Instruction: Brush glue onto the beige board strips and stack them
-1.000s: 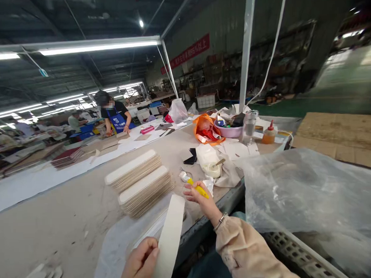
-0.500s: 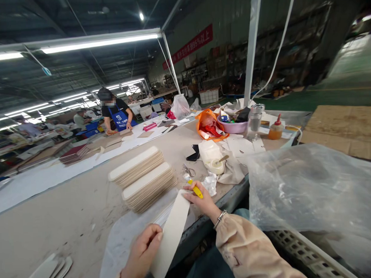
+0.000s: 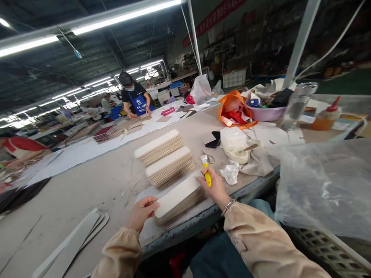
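Observation:
My right hand [image 3: 215, 187] is closed around a yellow-handled brush [image 3: 208, 179], its pale bristles pointing away from me. The same hand's fingertips touch the right end of a long cream strip [image 3: 178, 194] with rounded corners. At the strip's other end, my left hand [image 3: 144, 211] pinches the edge between thumb and fingers. The strip lies level on top of a stack of similar pieces close to the table's front edge. Just behind it stand two neat stacks, a nearer one [image 3: 170, 166] and a farther one [image 3: 158, 146].
Loose long strips [image 3: 70, 244] lie at front left. To the right are scissors [image 3: 211, 158], a white tub [image 3: 237, 151], crumpled paper [image 3: 230, 172], an orange bag [image 3: 230, 113], a purple basin [image 3: 265, 112] and a glue bottle [image 3: 325, 120]. A co-worker [image 3: 135, 98] stands across the table.
The cream strip, earlier tilted up over the table edge between my hands, now lies flat on the front stack. Both hands have moved with it, and my view has swung left.

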Action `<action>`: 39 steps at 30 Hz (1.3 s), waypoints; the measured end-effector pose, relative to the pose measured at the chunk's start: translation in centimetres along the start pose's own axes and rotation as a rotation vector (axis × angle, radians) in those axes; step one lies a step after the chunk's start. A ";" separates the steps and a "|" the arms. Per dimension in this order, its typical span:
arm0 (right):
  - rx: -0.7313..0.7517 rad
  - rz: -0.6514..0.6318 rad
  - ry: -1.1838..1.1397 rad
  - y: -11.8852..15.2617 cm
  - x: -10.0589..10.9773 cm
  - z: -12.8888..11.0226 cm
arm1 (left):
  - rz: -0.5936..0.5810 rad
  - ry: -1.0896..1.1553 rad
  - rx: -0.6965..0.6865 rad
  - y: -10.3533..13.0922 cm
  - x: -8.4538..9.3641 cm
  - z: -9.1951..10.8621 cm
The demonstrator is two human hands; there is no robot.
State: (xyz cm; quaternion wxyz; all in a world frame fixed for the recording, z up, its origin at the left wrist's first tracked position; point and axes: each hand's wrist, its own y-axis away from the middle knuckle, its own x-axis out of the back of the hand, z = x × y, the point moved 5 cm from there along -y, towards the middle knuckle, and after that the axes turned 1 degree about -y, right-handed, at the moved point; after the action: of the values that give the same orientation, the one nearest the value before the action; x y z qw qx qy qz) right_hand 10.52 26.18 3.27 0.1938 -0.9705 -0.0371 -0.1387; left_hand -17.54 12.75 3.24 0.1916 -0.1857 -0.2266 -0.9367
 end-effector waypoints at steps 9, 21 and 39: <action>-0.024 -0.106 0.137 0.6 -2.3 0.6 | 0.047 -0.210 0.051 -1.3 0.4 -3.3; -0.012 -0.160 0.250 0.8 -3.6 2.3 | 0.086 -0.505 -0.065 -2.0 0.4 -4.1; -0.096 -0.137 0.391 0.3 -2.2 2.9 | 0.069 -0.680 -0.107 -1.8 0.2 -3.4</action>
State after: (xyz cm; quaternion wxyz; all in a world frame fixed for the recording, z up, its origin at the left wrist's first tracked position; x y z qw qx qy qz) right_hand 9.21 26.95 -0.05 0.1412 -0.9284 -0.0580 -0.3388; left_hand -19.40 12.47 -0.13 0.1267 -0.5044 -0.2216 -0.8249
